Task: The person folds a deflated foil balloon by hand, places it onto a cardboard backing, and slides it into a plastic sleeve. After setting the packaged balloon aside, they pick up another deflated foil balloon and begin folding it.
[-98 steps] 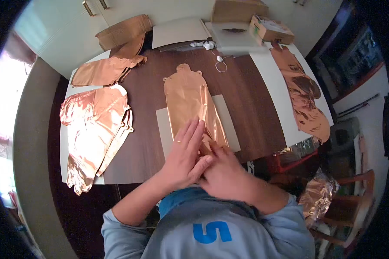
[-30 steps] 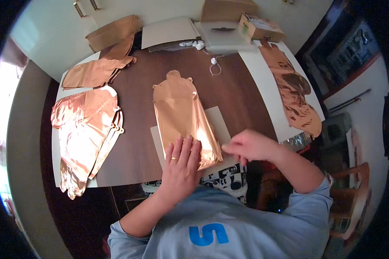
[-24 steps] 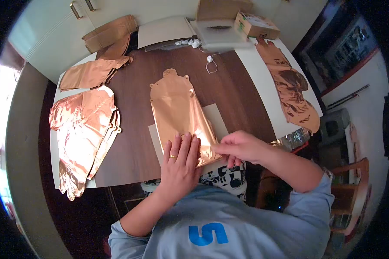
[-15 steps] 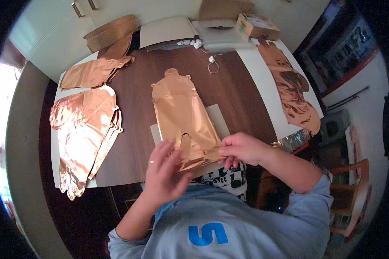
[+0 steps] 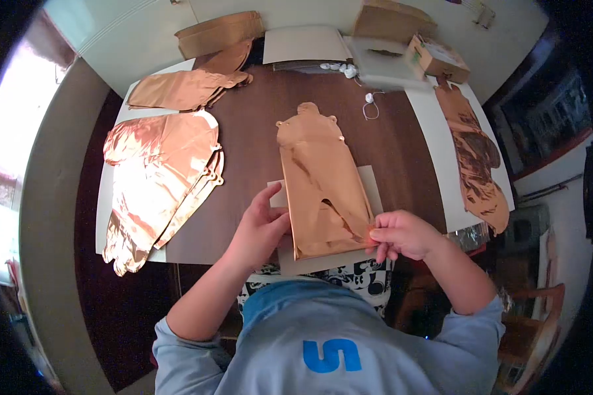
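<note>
A flat, folded copper-coloured foil balloon lies in front of me on a sheet of pale card, its rounded tab pointing away. A dark slit-like gap shows in its lower half. My right hand pinches its near right corner between thumb and fingers. At the balloon's left edge, my left hand is open, with the index finger raised apart from the thumb; some fingertips are hidden against or behind the foil edge.
Several foil balloons are stacked on the left, with more behind. Another foil pile lies on white card at right. Along the back stand a cardboard piece, a small box and a white string loop.
My left hand has gone from a blur over the balloon's near end to its left edge. The near end now lies flatter and squarer. The camera view has shifted.
</note>
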Tool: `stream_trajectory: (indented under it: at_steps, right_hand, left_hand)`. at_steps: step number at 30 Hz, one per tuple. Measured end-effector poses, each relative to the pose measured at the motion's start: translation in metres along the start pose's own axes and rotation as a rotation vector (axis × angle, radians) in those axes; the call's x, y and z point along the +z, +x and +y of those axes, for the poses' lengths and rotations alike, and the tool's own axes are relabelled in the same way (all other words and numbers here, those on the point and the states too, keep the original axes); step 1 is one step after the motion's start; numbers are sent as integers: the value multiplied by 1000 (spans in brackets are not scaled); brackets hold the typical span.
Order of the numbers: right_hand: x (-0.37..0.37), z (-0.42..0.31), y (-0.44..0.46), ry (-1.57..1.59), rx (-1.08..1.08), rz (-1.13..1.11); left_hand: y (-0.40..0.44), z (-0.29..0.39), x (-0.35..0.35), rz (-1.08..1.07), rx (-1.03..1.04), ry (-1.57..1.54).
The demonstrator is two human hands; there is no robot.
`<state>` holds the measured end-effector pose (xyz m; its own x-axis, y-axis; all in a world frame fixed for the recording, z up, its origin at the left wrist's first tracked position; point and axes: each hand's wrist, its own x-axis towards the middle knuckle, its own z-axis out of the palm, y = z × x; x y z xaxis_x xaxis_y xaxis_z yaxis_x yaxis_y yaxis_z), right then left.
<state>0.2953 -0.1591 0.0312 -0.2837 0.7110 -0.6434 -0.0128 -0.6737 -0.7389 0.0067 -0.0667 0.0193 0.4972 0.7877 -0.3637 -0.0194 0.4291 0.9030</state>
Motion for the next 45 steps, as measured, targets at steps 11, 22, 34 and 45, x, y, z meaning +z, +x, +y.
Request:
stream_trajectory:
  at_steps: [11,22,34,45]
  right_hand:
    - [6,-18,-5,-273,53,156]
    - [21,-15,-8,-1111,-326,533]
    - [112,25,36,-1421,-771,451]
    - [116,25,42,-1387,-740,456]
  left_hand:
    - [14,-9,-2,42,81,57]
    - [20,-2,2,92,118,354]
    - [21,7,2,91,102,438]
    - [22,15,0,136,136,247]
